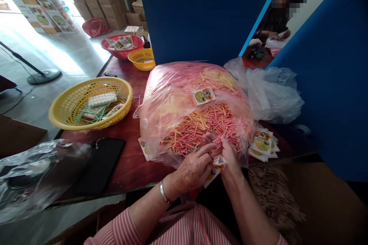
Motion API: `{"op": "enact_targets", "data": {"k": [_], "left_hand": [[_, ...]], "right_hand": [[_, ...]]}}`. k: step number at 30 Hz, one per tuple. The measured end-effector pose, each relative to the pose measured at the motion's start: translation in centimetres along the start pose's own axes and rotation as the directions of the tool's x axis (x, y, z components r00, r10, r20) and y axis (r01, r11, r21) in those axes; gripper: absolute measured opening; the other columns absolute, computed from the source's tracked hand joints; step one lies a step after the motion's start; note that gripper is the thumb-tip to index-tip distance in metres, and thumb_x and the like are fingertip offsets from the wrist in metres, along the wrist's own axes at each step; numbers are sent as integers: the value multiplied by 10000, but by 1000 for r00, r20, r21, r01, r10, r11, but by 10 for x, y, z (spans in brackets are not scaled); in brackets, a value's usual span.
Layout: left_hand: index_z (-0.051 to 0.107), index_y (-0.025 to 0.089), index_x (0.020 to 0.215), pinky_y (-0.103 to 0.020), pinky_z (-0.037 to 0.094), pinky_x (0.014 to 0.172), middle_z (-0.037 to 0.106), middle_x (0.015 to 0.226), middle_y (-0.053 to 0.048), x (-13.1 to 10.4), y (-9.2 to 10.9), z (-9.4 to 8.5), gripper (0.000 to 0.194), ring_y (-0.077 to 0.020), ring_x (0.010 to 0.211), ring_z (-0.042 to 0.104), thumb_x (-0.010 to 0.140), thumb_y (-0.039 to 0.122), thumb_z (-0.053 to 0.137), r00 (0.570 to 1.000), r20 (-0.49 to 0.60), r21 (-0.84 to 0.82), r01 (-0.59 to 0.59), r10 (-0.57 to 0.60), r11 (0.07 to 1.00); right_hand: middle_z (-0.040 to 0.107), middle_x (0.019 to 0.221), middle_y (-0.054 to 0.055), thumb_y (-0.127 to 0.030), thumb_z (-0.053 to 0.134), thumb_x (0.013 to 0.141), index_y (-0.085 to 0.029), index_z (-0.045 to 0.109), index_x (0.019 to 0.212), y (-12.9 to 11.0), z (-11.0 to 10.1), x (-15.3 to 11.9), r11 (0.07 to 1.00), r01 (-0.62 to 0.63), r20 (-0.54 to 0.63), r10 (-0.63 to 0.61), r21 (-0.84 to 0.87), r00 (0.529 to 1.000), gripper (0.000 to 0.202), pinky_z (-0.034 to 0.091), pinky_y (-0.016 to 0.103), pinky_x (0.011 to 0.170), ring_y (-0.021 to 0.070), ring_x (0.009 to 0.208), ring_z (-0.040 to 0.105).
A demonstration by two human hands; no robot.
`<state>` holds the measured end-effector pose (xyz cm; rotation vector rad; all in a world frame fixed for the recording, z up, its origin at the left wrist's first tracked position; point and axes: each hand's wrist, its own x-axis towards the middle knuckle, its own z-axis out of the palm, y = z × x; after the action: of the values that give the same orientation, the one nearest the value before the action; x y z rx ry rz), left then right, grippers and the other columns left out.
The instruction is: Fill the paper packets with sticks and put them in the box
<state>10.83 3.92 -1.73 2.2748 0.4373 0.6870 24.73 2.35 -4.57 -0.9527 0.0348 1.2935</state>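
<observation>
A big clear plastic bag (169, 103) of thin pink and yellow sticks (198, 126) lies open on the dark red table. At its front edge my left hand (197, 168), with a silver bangle at the wrist, has its fingers closed on a small printed packet (212, 174). My right hand (228, 155) is beside it, pinching a few pink sticks (220, 141) over the packet's crumpled top. Another printed packet (202, 96) rests on top of the bag. More flat packets (263, 143) are stacked to the right.
A yellow basket (57, 113) with green sticks and packets stands left, near a black flat case (106, 160). Red (123, 53) and small yellow (140, 59) baskets are behind. Blue panels (198, 15) rise beyond the bag. An open carton (322, 195) sits lower right; another person is back right.
</observation>
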Motion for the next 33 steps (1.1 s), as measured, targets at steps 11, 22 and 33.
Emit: {"op": "enact_targets", "data": {"k": [11,22,33], "left_hand": [[556,168,890,-269,499,799,599,1003,-85,-7,-3,-4,108,-147,928,589,880,142,452,976,-158,-148,128,-151,981],[600,171,782,-192,418,598,580,673,14,-16,-12,1,137,-91,618,524,870,217,504,905,-180,-205,349,-386,914],[613,160,740,-171,394,508,565,624,34,-10,-5,0,119,-72,540,474,802,252,572,831,-36,-483,471,-555,738]], "right_hand": [[732,784,96,-301,553,801,-142,623,760,3,5,-4,969,233,-17,-235,-79,972,178,563,367,782,206,758,704],[732,771,40,-295,555,807,-212,546,802,-24,28,-27,843,520,246,-480,-137,842,84,513,437,851,214,804,699],[738,742,33,-268,524,823,-221,569,816,-20,31,-30,878,451,295,-393,-160,871,65,432,431,967,208,907,681]]}}
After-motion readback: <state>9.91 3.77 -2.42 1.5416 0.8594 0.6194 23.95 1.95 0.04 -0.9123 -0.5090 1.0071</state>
